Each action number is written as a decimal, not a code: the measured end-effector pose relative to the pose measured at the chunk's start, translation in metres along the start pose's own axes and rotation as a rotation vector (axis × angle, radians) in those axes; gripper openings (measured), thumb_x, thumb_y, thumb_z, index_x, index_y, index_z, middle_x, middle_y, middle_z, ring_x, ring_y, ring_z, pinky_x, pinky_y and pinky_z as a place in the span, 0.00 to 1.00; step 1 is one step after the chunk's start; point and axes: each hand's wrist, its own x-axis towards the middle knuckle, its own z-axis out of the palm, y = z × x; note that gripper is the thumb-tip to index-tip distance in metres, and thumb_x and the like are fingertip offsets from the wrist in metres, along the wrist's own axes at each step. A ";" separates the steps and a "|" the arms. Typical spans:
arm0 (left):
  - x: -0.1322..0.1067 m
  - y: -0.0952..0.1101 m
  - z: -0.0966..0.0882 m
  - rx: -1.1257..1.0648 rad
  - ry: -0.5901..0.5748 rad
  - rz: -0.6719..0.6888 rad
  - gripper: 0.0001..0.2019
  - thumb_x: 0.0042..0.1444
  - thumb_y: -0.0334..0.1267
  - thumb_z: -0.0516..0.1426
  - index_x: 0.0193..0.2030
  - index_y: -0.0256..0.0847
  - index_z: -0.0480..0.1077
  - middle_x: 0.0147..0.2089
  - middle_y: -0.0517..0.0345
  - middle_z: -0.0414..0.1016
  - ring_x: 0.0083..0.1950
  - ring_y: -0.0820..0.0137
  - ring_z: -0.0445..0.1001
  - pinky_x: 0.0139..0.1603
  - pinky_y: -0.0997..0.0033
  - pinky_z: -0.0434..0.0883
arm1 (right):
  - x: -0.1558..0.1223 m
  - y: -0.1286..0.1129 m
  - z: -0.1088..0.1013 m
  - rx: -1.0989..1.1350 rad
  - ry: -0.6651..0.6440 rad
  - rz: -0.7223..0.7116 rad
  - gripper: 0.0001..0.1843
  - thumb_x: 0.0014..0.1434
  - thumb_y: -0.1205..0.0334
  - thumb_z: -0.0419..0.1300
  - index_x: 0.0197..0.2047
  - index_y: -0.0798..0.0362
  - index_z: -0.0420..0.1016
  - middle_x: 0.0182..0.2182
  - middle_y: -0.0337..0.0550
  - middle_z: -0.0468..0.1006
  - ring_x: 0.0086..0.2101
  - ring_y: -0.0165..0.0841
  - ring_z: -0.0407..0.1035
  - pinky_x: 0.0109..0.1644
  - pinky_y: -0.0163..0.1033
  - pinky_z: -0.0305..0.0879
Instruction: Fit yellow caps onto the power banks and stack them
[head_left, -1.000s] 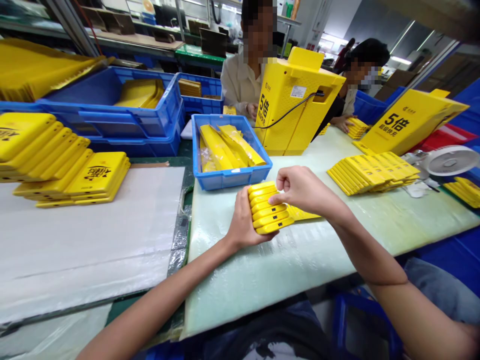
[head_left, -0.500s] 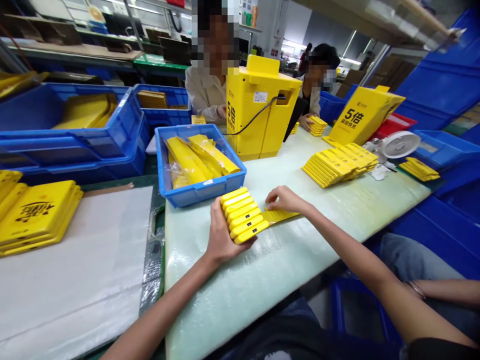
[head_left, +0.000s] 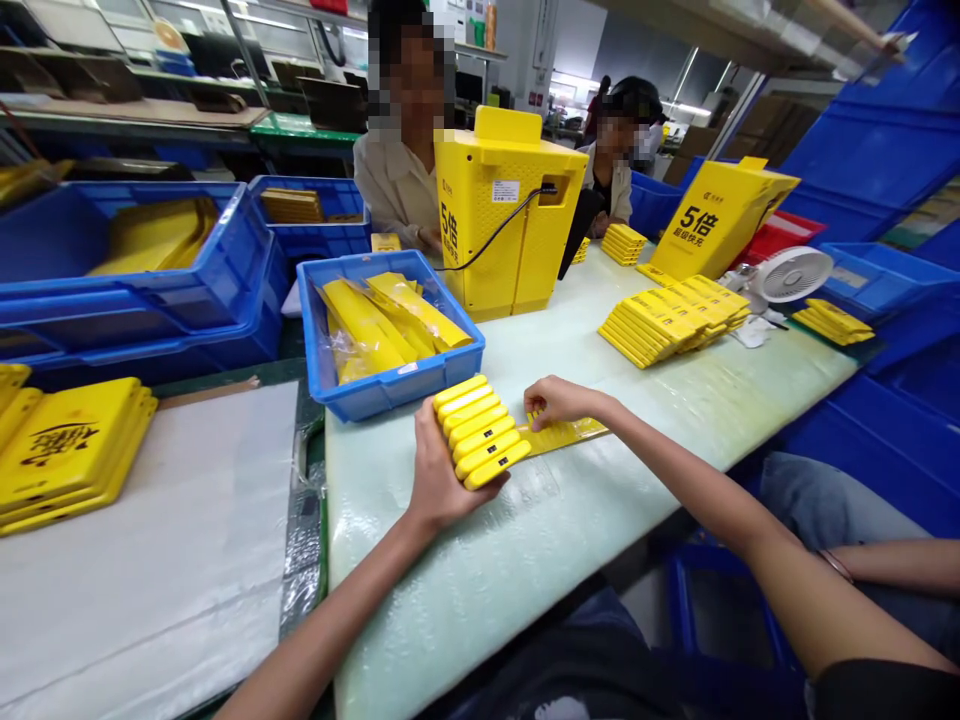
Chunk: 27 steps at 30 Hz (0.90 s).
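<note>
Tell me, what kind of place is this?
It looks like a factory workshop, maybe one that packs things. Rows of matching yellow devices lie on a long table, blue plastic crates stand nearby, and two workers sit along the bench.

- This was a factory workshop, laid out as an assembly line.
- A long workbench (head_left: 525,540) was covered in plastic sheeting.
- Seated workers (head_left: 397,190) shared the line.
- Blue plastic crates (head_left: 390,385) were in use.
- Yellow power banks (head_left: 660,325) lay in rows.
- Metal shelving (head_left: 127,115) stood behind.
</note>
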 end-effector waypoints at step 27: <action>0.001 0.006 -0.001 0.037 -0.015 0.022 0.67 0.44 0.58 0.79 0.82 0.46 0.45 0.73 0.37 0.65 0.73 0.39 0.73 0.78 0.33 0.72 | -0.047 -0.025 -0.015 0.723 0.422 -0.212 0.16 0.52 0.50 0.81 0.29 0.52 0.86 0.24 0.40 0.80 0.25 0.32 0.70 0.33 0.40 0.66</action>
